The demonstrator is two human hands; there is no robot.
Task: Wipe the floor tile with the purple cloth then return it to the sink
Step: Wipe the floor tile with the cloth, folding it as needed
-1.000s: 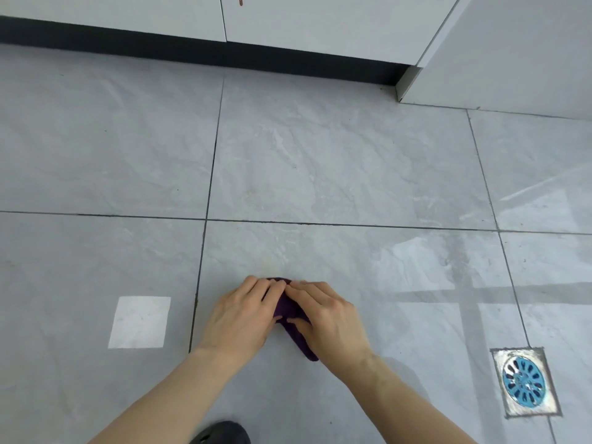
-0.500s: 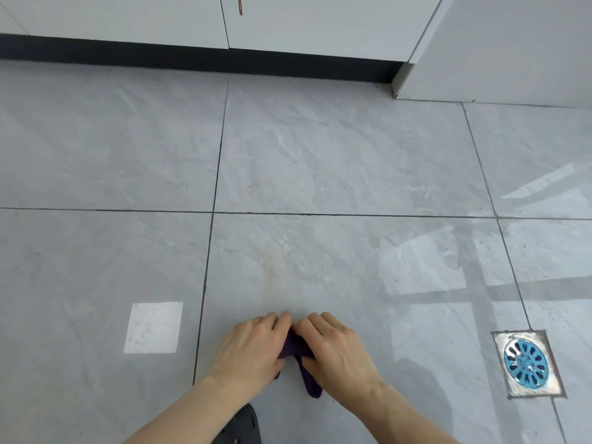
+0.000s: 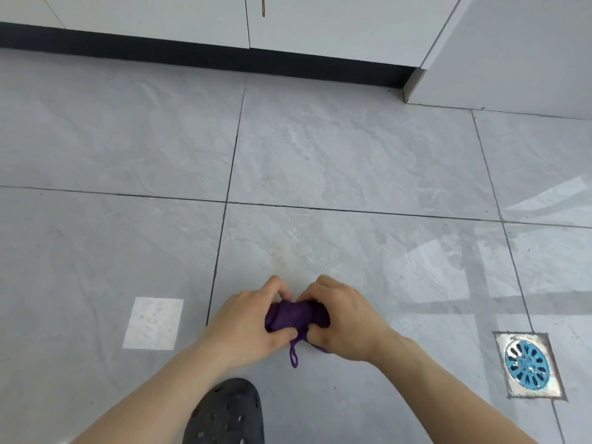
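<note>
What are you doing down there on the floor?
A person is crouched over the grey floor tile, holding a bunched-up purple cloth between both hands. The left hand and right hand grip it from either side, and a small loop hangs from it. A faint yellowish stain sits just beyond the hands. A black clog shows below, and a blue floor drain lies to the right. No sink is in view.

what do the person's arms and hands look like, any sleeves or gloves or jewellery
Both forearms are bare up to the frame edge, with no sleeves in view. The left hand and right hand wear no gloves, and no rings, watch or bracelets show on the visible fingers and wrists.
</note>
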